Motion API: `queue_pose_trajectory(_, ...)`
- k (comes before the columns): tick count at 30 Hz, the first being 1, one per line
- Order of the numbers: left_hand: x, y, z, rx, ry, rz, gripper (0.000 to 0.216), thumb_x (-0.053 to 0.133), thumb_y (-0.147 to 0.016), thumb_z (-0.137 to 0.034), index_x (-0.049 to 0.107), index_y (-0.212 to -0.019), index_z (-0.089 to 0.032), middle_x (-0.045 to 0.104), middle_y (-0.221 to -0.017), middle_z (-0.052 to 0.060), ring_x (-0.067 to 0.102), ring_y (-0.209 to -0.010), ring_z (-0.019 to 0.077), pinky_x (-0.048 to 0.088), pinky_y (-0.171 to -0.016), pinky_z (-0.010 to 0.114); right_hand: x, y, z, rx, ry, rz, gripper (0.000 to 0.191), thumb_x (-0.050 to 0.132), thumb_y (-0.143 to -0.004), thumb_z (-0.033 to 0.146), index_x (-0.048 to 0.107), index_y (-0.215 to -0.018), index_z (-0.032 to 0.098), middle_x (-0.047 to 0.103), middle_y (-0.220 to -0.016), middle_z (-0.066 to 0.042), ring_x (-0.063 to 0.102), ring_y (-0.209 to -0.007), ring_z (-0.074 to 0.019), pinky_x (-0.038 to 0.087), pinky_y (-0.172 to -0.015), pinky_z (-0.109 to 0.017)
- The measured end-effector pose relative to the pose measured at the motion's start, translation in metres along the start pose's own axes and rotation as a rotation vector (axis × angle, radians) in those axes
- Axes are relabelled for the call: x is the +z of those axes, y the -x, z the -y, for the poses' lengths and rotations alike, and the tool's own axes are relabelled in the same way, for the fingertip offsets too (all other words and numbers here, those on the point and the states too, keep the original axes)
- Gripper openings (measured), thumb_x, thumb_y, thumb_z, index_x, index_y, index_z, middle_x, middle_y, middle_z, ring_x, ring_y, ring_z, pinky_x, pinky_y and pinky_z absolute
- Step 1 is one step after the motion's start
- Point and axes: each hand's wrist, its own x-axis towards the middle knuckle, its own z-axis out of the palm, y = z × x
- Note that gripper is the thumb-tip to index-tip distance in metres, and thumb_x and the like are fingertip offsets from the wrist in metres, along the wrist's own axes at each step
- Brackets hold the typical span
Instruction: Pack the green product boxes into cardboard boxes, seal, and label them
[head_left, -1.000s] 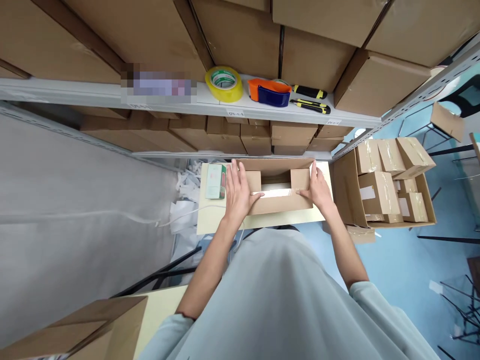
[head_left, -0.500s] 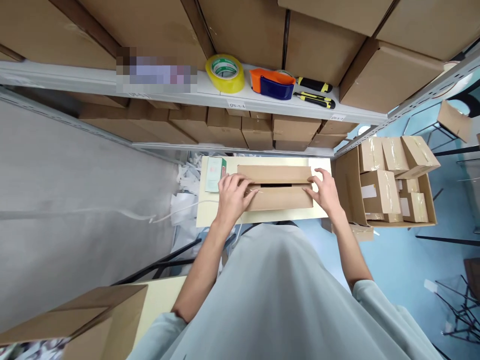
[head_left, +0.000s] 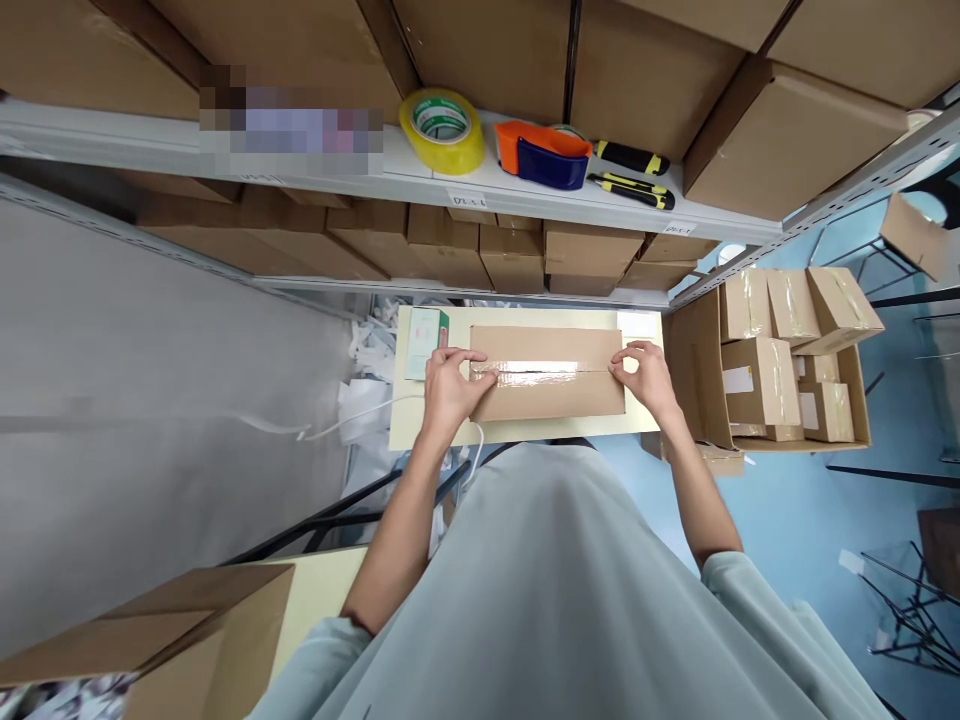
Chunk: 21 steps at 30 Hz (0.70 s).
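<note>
The head view faces forward and down — well above the pale table (head_left: 403,420).

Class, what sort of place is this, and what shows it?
Probably a packing or storage room: cartons line the shelves, a tape roll sits on one, and a large box holds smaller taped boxes.

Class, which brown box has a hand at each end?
The long box on the cream table, taped over its seam: left hand at one end, right hand at the other. The other brown boxes stand away from both hands.
</note>
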Motion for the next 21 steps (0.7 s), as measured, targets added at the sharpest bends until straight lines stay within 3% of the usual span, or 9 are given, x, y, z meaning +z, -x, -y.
queue_pose_trajectory(6,0.005,-0.012,0.003,-0.037,-0.053,0.057,0.030,0.085,-0.073,-0.029,0.074,-0.099,-0.023,0.064,-0.118,0.011,0.059,-0.132,0.0357,0.047,-0.120,0.048,-0.005,-0.006,0.019,0.046,0.133,0.119,0.010,0.076,-0.090,0.023,0.081,-0.099,0.026,0.068,-0.133,-0.012,0.055,-0.139,-0.0370,0.051,-0.112,-0.054)
queue_pose_trajectory(14,0.003,-0.012,0.010,0.008,-0.053,0.097,0.028,0.083,-0.076,-0.029,0.071,-0.101,-0.025,0.064,-0.121,0.011,0.057,-0.133,0.0362,0.046,-0.120,0.049,-0.003,-0.014,0.016,0.084,0.001,0.174,0.010,0.083,-0.081,0.024,0.082,-0.092,0.025,0.072,-0.124,-0.009,0.063,-0.130,-0.0318,0.051,-0.116,-0.048)
queue_pose_trajectory(21,0.006,-0.011,0.011,0.020,-0.048,0.097,0.026,0.080,-0.078,-0.028,0.067,-0.100,-0.025,0.063,-0.125,0.012,0.058,-0.133,0.0375,0.042,-0.124,0.052,-0.002,-0.020,0.020,0.117,0.023,0.200,0.010,0.078,-0.081,0.018,0.084,-0.085,0.024,0.071,-0.119,-0.010,0.065,-0.127,-0.0303,0.053,-0.112,-0.041)
